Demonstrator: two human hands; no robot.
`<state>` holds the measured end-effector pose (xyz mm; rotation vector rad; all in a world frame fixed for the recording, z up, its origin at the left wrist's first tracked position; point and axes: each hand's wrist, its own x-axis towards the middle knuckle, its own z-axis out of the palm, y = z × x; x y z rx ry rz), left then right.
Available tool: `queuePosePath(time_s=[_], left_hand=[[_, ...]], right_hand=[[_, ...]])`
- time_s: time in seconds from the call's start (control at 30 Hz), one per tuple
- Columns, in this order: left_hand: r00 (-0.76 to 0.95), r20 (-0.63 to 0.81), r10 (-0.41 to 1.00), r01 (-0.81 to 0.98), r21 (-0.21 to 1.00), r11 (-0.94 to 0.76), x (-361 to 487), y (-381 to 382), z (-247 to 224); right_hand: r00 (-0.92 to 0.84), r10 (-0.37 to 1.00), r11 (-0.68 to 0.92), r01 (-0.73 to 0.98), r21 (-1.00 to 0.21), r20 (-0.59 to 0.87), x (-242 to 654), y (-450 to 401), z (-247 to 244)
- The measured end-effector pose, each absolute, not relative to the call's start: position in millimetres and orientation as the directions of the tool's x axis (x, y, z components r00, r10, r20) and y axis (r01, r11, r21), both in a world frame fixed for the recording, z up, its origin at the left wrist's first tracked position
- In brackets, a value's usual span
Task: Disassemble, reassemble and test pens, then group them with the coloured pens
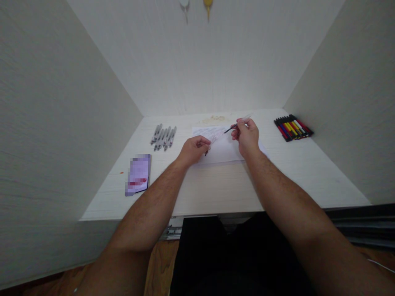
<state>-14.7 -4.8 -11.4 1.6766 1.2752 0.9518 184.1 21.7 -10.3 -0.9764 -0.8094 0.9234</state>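
Observation:
My left hand is closed over the paper, its thumb and fingers pinching a clear pen barrel whose dark end pokes out below the fingertips. To its right and slightly higher, my right hand pinches a slim pen refill. The refill's dark end points down and left toward the barrel, with a small gap between them; a pale end rises above the fingers. Beneath both hands lie white paper sheets, with rows of handwriting on the upper left part.
Several clear pens lie grouped at the left. A phone, its screen blurred out, rests nearer the left front. Several coloured pens sit in a row by the right wall. White panels enclose the desk at the back and sides.

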Motion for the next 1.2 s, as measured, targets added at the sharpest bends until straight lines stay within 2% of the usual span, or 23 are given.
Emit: queuePosePath(time_s=[0.23, 0.3, 0.43, 0.53, 0.73, 0.97, 1.1, 1.2], left_hand=[[0.173, 0.165, 0.971, 0.172, 0.966, -0.194, -15.0, -1.1, -11.0], [0.153, 0.152, 0.976, 0.172, 0.969, -0.178, -16.4, 1.1, -12.4], [0.119, 0.021, 0.993, 0.33, 0.942, -0.059, -17.9, 0.2, -10.8], [0.115, -0.016, 0.993, 0.467, 0.883, -0.039, -17.8, -3.1, -7.5], [0.12, 0.015, 0.993, 0.673, 0.734, -0.093, -18.8, -3.3, -8.3], [0.127, 0.171, 0.977, 0.741, 0.639, -0.208, -21.0, 3.4, -16.9], [0.1, 0.212, 0.972, 0.66, 0.717, -0.224, -20.2, 3.6, -16.0], [0.151, 0.213, 0.965, 0.565, 0.783, -0.261, -17.9, 1.0, -12.8]], right_hand=[[0.344, 0.931, 0.222, -0.276, -0.935, 0.12, 180.4, 18.2, -8.4], [0.334, 0.936, 0.214, -0.283, -0.935, 0.113, 180.6, 17.8, -8.1], [0.323, 0.941, 0.199, -0.297, -0.934, 0.098, 180.5, 17.1, -6.8], [0.32, 0.943, 0.192, -0.297, -0.935, 0.091, 179.4, 17.0, -6.4], [0.283, 0.954, 0.184, -0.28, -0.942, 0.102, 176.7, 16.9, -9.2], [0.229, 0.967, 0.159, -0.209, -0.965, 0.11, 175.0, 15.2, -12.5], [0.168, 0.979, 0.147, -0.204, -0.968, 0.113, 173.0, 13.6, -16.5], [0.113, 0.986, 0.147, -0.196, -0.97, 0.126, 170.6, 11.0, -17.4]])
